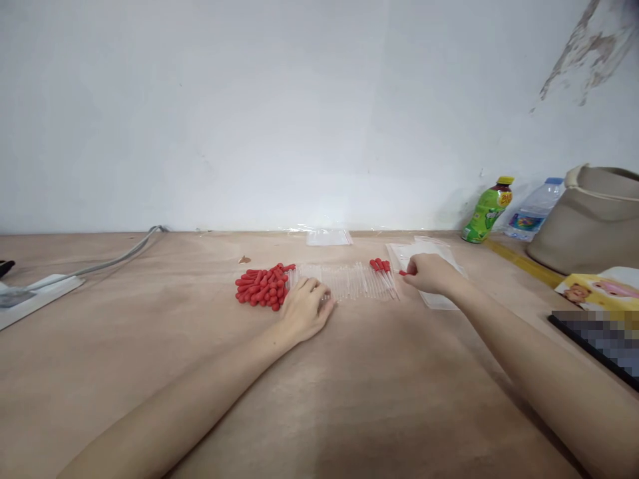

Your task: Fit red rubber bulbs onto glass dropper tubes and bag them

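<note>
The left hand point(305, 311) lies over the left part of a row of thin, clear sticks point(352, 282) on the brown table point(359, 399). Its fingers are bent loosely, with a small gap by the thumb; I can't tell if it has hold of a stick. Just left of it is a pile of small, red, round-ended pieces point(260, 287). A few more red pieces point(379, 265) sit at the far side of the row's right end. To the right, the right hand point(430, 273) has its thumb and finger pinched together on one small red piece point(403, 273), above flat, see-through plastic bags point(440, 301).
</note>
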{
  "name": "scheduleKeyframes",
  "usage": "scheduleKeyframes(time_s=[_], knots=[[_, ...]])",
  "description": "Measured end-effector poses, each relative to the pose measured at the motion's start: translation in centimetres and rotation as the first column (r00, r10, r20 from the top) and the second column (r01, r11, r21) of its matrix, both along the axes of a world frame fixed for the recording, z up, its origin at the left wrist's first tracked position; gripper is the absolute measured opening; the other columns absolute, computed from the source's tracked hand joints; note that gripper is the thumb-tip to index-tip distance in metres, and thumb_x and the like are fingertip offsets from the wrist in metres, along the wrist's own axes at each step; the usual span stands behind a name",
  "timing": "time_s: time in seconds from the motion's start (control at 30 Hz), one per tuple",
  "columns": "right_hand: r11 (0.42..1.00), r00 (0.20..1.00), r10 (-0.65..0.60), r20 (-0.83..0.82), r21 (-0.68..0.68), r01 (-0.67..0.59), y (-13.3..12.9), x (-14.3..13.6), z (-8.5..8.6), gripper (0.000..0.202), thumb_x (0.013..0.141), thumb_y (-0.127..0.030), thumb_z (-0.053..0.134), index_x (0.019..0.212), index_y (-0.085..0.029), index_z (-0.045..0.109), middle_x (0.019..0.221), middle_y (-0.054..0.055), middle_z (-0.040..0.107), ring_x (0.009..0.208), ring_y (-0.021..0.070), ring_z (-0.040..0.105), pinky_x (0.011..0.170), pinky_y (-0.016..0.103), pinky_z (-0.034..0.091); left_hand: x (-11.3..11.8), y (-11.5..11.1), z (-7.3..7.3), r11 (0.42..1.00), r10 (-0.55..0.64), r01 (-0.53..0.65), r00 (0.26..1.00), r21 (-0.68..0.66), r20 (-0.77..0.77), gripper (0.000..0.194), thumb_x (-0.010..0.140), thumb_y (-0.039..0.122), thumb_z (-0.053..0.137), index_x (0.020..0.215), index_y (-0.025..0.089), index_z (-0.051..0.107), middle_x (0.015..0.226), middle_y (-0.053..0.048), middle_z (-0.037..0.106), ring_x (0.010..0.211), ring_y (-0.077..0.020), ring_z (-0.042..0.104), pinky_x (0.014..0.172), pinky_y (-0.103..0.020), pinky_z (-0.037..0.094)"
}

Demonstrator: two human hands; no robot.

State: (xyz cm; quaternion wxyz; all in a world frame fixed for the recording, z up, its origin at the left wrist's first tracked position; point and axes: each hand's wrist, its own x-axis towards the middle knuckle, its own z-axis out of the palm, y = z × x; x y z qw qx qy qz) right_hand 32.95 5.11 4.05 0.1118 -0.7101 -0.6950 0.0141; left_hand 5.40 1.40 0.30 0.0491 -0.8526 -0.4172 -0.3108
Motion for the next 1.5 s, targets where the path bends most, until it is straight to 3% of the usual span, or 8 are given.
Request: scheduleKeyframes(time_s=[0.13, 0.27, 0.6, 0.9, 1.07, 1.23, 1.37, 1.5], knots=[[0.934, 0.983, 0.180, -0.039, 0.321, -0.159, -2.1, -2.9, -2.0, 0.018, 0.075, -0.027, 0.050, 0.087, -0.017, 0.058, 0.081, 0.007, 0.065, 0.075, 0.0194, 0.058, 0.066, 0.029, 0.035, 3.6, 1.8, 0.4, 0.990, 0.143, -0.144, 0.990, -0.014, -0.019, 0.019, 0.081, 0.033, 0.049, 0.084, 0.016, 0.056, 0.088, -0.010, 0.056, 0.089, -0.0252, 0.047, 0.077, -0.040, 0.040], [0.866, 0.967, 0.256, 0.009, 0.441, -0.234, -3.8, -4.4, -4.6, 0.020, 0.077, -0.027, 0.048, 0.091, -0.018, 0.058, 0.082, 0.006, 0.064, 0.084, 0.0217, 0.055, 0.070, 0.031, 0.031, 7.1, 3.6, 0.8, 0.973, 0.213, -0.215, 0.976, -0.084, -0.036, 0.022, 0.079, 0.034, 0.050, 0.086, 0.015, 0.057, 0.094, -0.012, 0.055, 0.094, -0.0260, 0.045, 0.082, -0.040, 0.037], [0.853, 0.953, 0.301, -0.036, 0.456, -0.253, -4.5, -3.9, -5.7, 0.016, 0.078, -0.030, 0.048, 0.085, -0.021, 0.060, 0.073, 0.003, 0.061, 0.079, 0.0202, 0.054, 0.067, 0.030, 0.028, 11.3, 5.3, 1.3, 0.879, 0.365, -0.379, 0.925, -0.290, -0.105, 0.035, 0.071, 0.039, 0.055, 0.089, 0.010, 0.062, 0.105, -0.018, 0.055, 0.103, -0.0306, 0.045, 0.085, -0.040, 0.037], [0.861, 0.957, 0.286, -0.051, 0.452, -0.233, -4.0, -3.9, -6.0, 0.016, 0.077, -0.030, 0.049, 0.082, -0.021, 0.060, 0.074, 0.004, 0.063, 0.082, 0.0213, 0.053, 0.067, 0.031, 0.029, 12.2, 6.5, 1.7, 0.795, 0.432, -0.443, 0.893, -0.415, -0.126, 0.034, 0.069, 0.028, 0.056, 0.095, 0.006, 0.062, 0.105, -0.023, 0.058, 0.100, -0.0332, 0.051, 0.078, -0.040, 0.042], [0.847, 0.944, 0.319, -0.090, 0.473, -0.241, -3.8, -3.7, -6.0, 0.013, 0.077, -0.028, 0.051, 0.080, -0.020, 0.060, 0.075, 0.004, 0.062, 0.084, 0.0218, 0.052, 0.071, 0.033, 0.033, 9.7, 5.0, 2.4, 0.887, 0.305, -0.311, 0.950, -0.341, -0.073, 0.025, 0.078, 0.026, 0.047, 0.086, 0.007, 0.061, 0.102, -0.021, 0.057, 0.101, -0.0308, 0.051, 0.080, -0.039, 0.041], [0.786, 0.860, 0.477, -0.183, 0.526, -0.324, -3.9, -4.3, -5.6, 0.012, 0.079, -0.027, 0.051, 0.077, -0.018, 0.059, 0.074, 0.005, 0.061, 0.078, 0.0196, 0.053, 0.073, 0.033, 0.039, 2.3, 1.3, 1.2, 0.982, -0.005, 0.001, 1.000, -0.191, -0.021, 0.013, 0.085, 0.021, 0.041, 0.090, 0.015, 0.052, 0.088, -0.007, 0.059, 0.083, -0.0175, 0.055, 0.072, -0.029, 0.045], [0.780, 0.744, 0.586, -0.321, 0.474, -0.409, -4.5, -5.8, -5.5, 0.014, 0.081, -0.028, 0.051, 0.084, -0.018, 0.060, 0.073, 0.004, 0.060, 0.066, 0.0150, 0.053, 0.062, 0.028, 0.043, -2.7, -0.8, -0.8, 0.985, -0.150, 0.150, 0.989, -0.081, 0.008, 0.014, 0.089, 0.023, 0.039, 0.093, 0.018, 0.051, 0.080, -0.003, 0.061, 0.072, -0.0152, 0.057, 0.063, -0.027, 0.047], [0.734, 0.658, 0.664, -0.355, 0.476, -0.484, -5.1, -7.1, -5.6, 0.016, 0.083, -0.027, 0.050, 0.093, -0.019, 0.060, 0.082, 0.004, 0.062, 0.069, 0.0133, 0.055, 0.063, 0.026, 0.045, -3.9, -1.2, -1.8, 0.970, -0.243, 0.242, 0.965, 0.026, 0.096, 0.024, 0.088, 0.016, 0.040, 0.110, 0.018, 0.051, 0.094, -0.005, 0.063, 0.082, -0.0137, 0.060, 0.072, -0.026, 0.049]])
